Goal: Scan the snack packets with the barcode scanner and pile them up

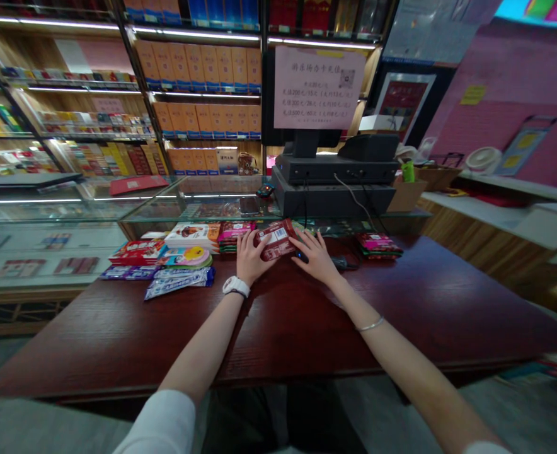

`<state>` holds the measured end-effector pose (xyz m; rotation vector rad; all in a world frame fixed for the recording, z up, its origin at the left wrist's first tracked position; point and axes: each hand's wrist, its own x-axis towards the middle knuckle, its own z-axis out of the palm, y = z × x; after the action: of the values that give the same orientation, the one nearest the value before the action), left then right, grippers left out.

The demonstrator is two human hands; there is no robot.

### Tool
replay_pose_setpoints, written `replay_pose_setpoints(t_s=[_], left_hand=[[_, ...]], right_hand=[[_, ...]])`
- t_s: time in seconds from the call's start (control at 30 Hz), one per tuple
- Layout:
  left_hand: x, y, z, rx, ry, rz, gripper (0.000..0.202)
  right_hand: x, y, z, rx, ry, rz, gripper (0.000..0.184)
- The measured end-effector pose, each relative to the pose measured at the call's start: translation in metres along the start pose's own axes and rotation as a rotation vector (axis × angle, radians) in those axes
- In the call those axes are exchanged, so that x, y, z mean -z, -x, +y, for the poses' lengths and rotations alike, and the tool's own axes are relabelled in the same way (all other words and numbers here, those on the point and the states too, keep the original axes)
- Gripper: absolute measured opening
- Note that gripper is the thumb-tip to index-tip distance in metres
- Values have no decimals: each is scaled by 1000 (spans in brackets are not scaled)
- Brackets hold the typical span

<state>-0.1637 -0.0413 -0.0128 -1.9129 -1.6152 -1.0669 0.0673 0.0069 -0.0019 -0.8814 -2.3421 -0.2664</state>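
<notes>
In the head view, a dark red printed packet [278, 239] with a white label is tilted up over the table. My left hand [251, 257], with a white watch at the wrist, grips its left end. At the packet's right edge, my right hand [317, 257] holds on with its fingertips, fingers partly spread. Under the right hand lies a dark device [343, 263] with a small blue light, partly hidden. Left of my hands are a stack of pink-and-red packets [235, 233], a white-and-orange box [193, 236], blue-and-white sachets [179, 282] and a colourful round-ended pack [185, 256].
A dark cash register [335, 183] with a paper sign [319, 88] stands on the glass counter [203, 202] beyond the table [278, 334]. More pink packets [377, 244] are stacked at right. Red packs [137, 252] lie at left. Stocked shelves line the back.
</notes>
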Motion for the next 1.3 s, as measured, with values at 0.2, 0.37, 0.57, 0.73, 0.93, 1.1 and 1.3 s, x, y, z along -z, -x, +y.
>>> replay_pose_setpoints(t_s=[0.2,0.37,0.57,0.73,0.93,1.1,1.3], left_hand=[[-1,0,0,17,-5,22,60],[-2,1,0,24,7,9,60],[-5,2,0,47,21,-8,62],[-4,1,4,46,31,-11,60],[-4,2,7,53,40,-21,60],[-4,2,5,63,13,-5,61],[-3,1,1,83,6,10,62]], right_hand=[[11,23,36,-165,-128,-75,73],[11,29,58,-212,-175,-200,85],[-6,36,63,-233,-189,-295,79],[-13,37,58,-265,-88,-344,71],[-13,37,56,-260,-4,-353,61],[-13,39,54,-248,72,-333,59],[-7,36,47,-255,143,-278,55]])
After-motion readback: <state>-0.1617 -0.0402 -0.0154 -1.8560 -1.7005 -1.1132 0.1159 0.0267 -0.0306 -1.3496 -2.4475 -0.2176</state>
